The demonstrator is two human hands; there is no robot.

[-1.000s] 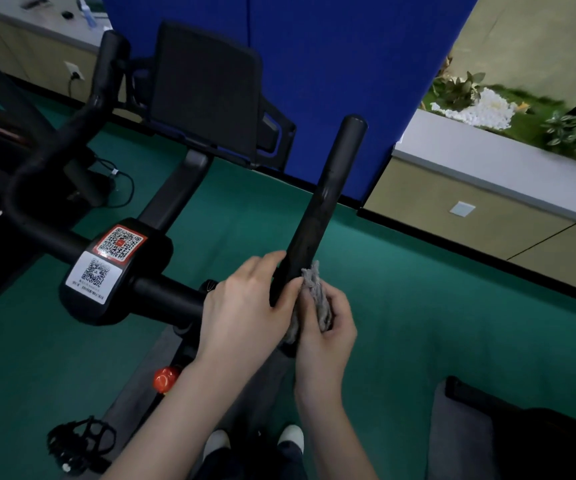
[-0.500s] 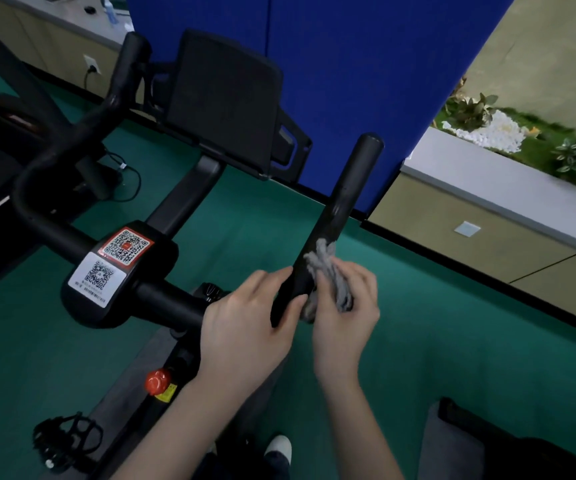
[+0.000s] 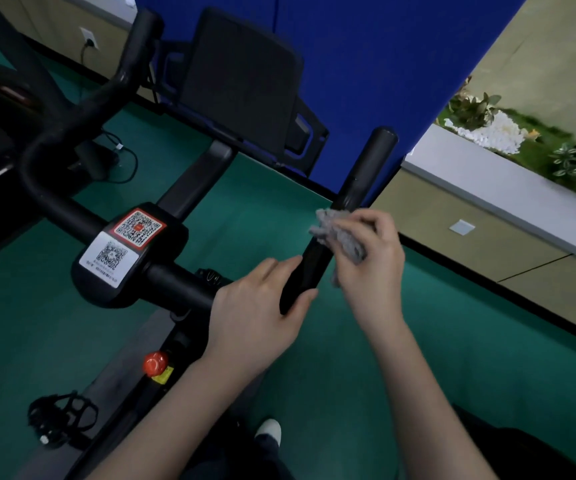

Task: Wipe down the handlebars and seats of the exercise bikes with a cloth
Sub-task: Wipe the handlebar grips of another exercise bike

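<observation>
1. Right hand [image 3: 373,265] has its fingers curled around a bunched-up grey cloth [image 3: 343,237] and presses it against the right handlebar [image 3: 362,174], roughly halfway up.
2. Left hand [image 3: 259,306] grips the same bar lower down, just below the cloth. The thumb is on the near side and the fingers wrap over the far side. The two hands are close but not touching.
3. The bar tilts up and away from me to a blunt round end, and the stretch above the cloth is uncovered black.
4. Going left, the crossbar runs into a center block [image 3: 124,258] with two QR stickers on it. Past that, the left handlebar [image 3: 72,123] curves up and away. A dark screen panel [image 3: 241,77] sits further back between the two bar ends.
5. Lower down there's a red knob [image 3: 155,363] on the frame, a pedal [image 3: 61,419] at lower left, and the toe of a white shoe [image 3: 268,432].
6. Green floor [image 3: 453,341] spreads out right of the bar as far as the black base strip of a beige cabinet. The cabinet has a grey ledge [image 3: 487,174] with plants on top.
7. The edge of a blue partition [image 3: 366,57] stands just behind the bar tip.
8. There's a dark shape [image 3: 539,452] in the bottom-right corner, but I can't tell what it is.
</observation>
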